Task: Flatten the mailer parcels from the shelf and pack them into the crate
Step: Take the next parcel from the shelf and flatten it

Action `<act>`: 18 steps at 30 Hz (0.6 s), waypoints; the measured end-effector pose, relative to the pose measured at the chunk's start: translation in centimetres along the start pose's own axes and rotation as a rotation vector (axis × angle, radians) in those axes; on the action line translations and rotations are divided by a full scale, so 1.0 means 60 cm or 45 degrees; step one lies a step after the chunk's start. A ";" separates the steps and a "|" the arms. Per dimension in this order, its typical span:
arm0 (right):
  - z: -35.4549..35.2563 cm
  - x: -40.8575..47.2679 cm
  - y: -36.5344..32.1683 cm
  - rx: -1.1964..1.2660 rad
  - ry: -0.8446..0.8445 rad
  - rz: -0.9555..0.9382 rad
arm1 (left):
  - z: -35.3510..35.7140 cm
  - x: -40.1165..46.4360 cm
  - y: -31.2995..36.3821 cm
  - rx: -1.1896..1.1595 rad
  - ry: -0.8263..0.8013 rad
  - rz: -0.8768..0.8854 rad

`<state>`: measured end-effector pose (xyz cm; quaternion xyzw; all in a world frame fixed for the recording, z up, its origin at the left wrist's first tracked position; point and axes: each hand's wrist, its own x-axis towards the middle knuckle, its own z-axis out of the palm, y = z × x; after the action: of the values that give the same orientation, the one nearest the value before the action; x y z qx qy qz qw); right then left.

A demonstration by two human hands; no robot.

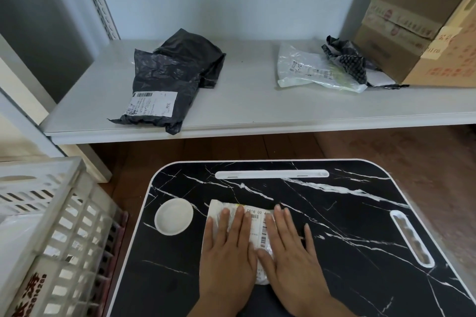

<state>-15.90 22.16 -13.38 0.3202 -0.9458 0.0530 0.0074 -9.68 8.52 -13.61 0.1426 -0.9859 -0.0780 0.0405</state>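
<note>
A white mailer parcel [247,234] is laid on the near middle of the black marbled desk [347,226], its barcode label turned up, and is pressed from above by both hands side by side: the left hand [228,252] and the right hand [291,252] are spread flat with straight fingers, nothing being gripped, presumably so that air and bulk are squeezed out before packing. Much of the parcel is covered by the palms, so its true outline and thickness cannot be judged. The white crate [64,213] is set just left of the desk, cut off by the frame edge; its contents are hard to make out. On the shelf [244,110] beyond, a black mailer [170,80], a clear mailer [311,69] and a crumpled dark bag [347,59] wait beside a cardboard box [417,28].
</note>
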 end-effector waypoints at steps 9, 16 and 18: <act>-0.003 -0.010 0.002 0.015 -0.089 0.043 | -0.002 0.000 0.000 -0.009 -0.053 0.003; -0.069 0.002 -0.014 0.590 -0.125 0.431 | -0.067 0.002 -0.006 -0.417 -0.036 -0.462; -0.076 0.006 -0.017 0.842 -0.096 0.734 | -0.084 0.003 -0.007 -0.716 -0.006 -0.789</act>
<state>-15.65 21.64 -8.73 0.0302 -0.9283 0.3412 -0.1449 -9.24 7.32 -8.68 0.4158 -0.8367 -0.3529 0.0503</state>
